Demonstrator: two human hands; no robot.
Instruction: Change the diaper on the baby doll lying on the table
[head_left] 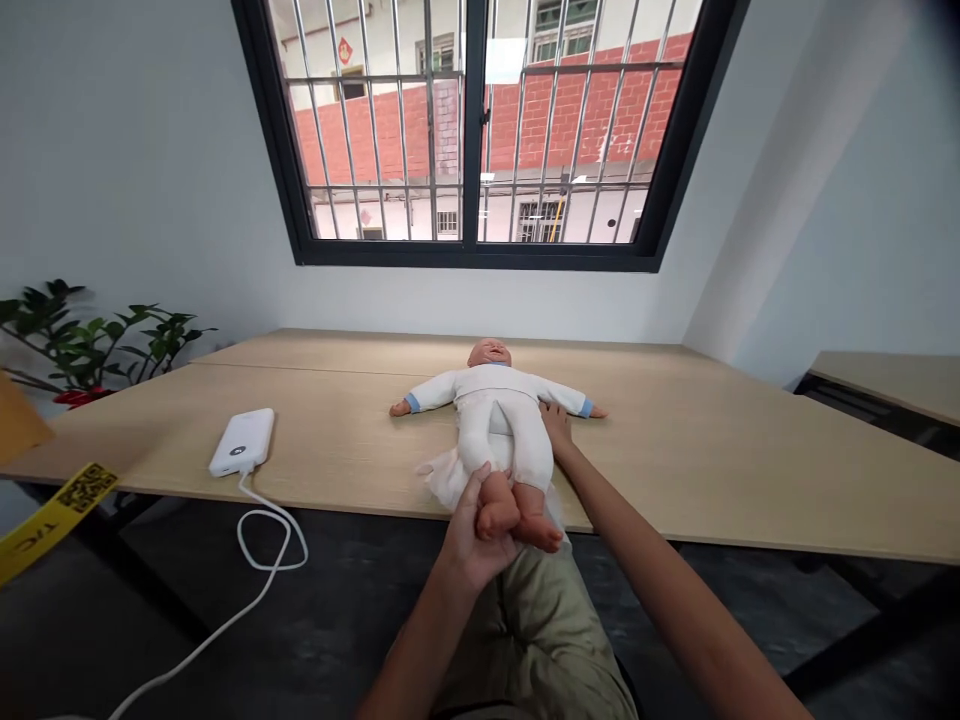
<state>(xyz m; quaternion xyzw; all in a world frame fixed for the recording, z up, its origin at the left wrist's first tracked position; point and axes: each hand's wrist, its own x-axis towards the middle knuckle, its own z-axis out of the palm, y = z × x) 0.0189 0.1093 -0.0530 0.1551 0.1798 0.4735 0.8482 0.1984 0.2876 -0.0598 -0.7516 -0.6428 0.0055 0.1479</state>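
Note:
A baby doll (495,400) in white clothes with blue cuffs lies on its back on the table, head away from me and arms spread. My left hand (478,540) is closed around the doll's bare lower leg and foot on the left, from below. The other bare foot (536,530) rests beside it, over the table's front edge. My right hand (556,428) touches the doll's right-hand side at the hip, its fingers stretched forward and partly hidden by the clothes. Under the doll's legs is a thin, crumpled white sheet (444,478); its kind is unclear.
The pale wooden table (720,450) stands against the wall below a barred window (480,150). At its left lies a white power bank (244,442) with a white cable (274,570) hanging off the front edge. A leafy plant (97,345) and a yellow tag (56,520) are far left.

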